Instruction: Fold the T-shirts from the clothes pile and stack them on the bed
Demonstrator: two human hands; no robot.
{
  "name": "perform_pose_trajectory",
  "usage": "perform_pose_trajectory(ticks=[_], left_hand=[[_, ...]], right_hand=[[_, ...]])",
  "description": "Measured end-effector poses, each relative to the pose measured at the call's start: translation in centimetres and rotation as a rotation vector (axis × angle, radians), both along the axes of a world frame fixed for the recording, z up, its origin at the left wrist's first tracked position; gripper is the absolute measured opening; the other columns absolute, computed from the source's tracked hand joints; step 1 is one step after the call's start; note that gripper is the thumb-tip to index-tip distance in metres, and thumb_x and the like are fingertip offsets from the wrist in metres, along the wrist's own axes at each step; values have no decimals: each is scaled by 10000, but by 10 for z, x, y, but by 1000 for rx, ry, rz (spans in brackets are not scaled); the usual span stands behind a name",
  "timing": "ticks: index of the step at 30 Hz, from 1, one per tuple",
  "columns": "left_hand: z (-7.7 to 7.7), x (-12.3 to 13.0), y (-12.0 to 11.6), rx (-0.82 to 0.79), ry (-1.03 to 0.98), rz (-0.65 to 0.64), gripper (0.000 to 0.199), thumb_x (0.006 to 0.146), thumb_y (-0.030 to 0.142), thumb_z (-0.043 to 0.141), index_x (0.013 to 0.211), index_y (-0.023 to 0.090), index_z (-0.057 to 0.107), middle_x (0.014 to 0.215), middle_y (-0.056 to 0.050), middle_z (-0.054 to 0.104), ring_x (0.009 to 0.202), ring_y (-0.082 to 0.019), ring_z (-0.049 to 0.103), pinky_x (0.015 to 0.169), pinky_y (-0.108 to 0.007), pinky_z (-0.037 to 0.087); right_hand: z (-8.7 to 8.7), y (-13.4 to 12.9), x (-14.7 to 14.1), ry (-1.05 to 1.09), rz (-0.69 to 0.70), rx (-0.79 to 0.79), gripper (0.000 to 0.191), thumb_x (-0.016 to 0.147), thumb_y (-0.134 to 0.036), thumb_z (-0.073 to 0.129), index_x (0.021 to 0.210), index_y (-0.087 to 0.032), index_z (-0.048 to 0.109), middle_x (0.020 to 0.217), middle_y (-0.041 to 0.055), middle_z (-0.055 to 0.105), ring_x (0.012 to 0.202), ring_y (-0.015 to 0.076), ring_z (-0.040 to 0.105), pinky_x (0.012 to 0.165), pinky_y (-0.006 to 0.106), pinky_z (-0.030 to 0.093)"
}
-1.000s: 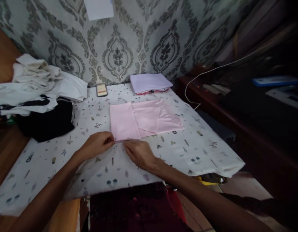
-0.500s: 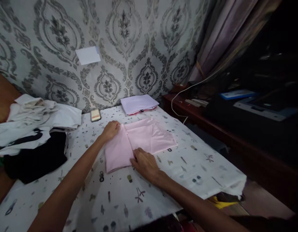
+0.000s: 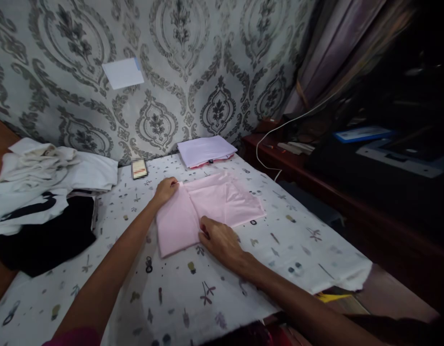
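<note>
A pale pink folded garment (image 3: 207, 199) lies flat on a white printed sheet (image 3: 193, 293), its left part doubled over and its right end tapering with creases. At the far left corner of the fold, my left hand (image 3: 166, 190) is closed with the fingertips on the cloth edge. My right hand (image 3: 220, 240) rests by the near edge of the fold, fingers curled and thumb tucked against the cloth. Whatever lies between those fingers is mostly hidden, though fabric runs right up to them.
Left of me sits a pile of white clothes (image 3: 92, 170) with a black garment (image 3: 52, 240) in front. Folded lilac cloth (image 3: 206, 150) and a small blurred-out card-like item (image 3: 139, 169) are near the patterned wall. A white cable (image 3: 258, 154) hangs beside the dark red furniture (image 3: 315, 187).
The view has tilted and shifted slightly. My right hand has moved a little to the right along the fold's near edge; my left hand stays at the far corner.
</note>
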State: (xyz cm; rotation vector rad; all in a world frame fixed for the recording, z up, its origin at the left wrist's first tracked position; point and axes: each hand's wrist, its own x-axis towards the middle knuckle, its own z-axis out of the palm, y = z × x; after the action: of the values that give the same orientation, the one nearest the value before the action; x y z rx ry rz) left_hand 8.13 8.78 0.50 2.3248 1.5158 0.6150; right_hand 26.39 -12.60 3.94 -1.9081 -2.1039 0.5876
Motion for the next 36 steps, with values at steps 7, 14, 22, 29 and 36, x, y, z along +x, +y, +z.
perform_pose_trajectory(ticks=[7,14,22,29,36], left_hand=[[14,-16,-23,85,11,64,259,915,188,488,1145,175,606,1132,-104,663,1118,-251,565,992,-409,425],[4,-27,-123,158,197,-5,394,993,300,421,1306,92,539,1399,-205,567,1361,-318,470,1135,-519,342],[-40,-24,-220,286,270,-195,674,973,518,446,1512,136,313,1569,-208,387,1488,-317,311,1188,-513,340],[9,-69,-233,16,-225,11,228,984,267,407,1136,209,567,1120,-84,662,1037,-202,636,874,-358,534],[18,-80,-244,-163,-99,59,99,897,262,504,845,247,588,824,-23,608,802,-201,562,744,-337,456]], right_hand=[[1,15,4,69,25,226,198,944,-234,498,1079,-184,634,993,64,673,771,177,611,663,285,416],[-9,101,-37,23,306,335,432,975,-156,356,1351,-99,562,1444,172,531,1358,250,456,1113,389,368],[-47,137,-48,-189,249,242,525,1034,-314,304,1496,-89,414,1600,152,349,1497,271,270,1194,477,227],[-31,120,-38,27,250,337,421,1000,-261,380,1329,-94,583,1464,185,518,1402,288,405,1141,478,308],[-15,33,-35,261,843,206,173,951,-269,550,1015,-180,683,1082,96,654,1016,219,570,880,381,479]])
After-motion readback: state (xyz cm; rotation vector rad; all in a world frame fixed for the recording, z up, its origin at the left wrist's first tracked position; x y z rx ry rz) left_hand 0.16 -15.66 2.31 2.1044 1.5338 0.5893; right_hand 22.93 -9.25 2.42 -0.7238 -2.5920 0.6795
